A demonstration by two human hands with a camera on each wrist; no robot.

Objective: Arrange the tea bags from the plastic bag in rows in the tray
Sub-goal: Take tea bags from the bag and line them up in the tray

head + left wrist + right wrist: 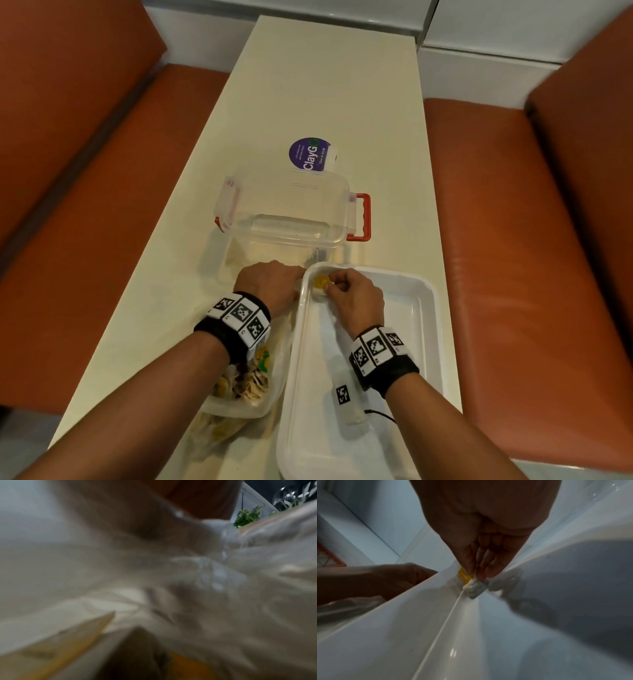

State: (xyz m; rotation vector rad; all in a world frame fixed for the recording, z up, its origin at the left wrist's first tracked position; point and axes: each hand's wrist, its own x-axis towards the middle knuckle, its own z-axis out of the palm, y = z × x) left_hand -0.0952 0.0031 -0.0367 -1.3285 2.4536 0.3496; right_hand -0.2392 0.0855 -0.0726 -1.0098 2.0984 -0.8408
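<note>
My right hand [352,298] has its grip pinched narrow on a tea bag [476,586] with a yellow tag [321,282], held low in the far-left corner of the white tray [426,308], and my left hand [270,284] rests just outside that corner on the plastic bag [239,383], its fingers hidden, so I cannot tell its grip. The plastic bag of tea bags lies on the worktop [325,85] left of the tray, with a clear lidded box [287,212] with red latches beyond.
</note>
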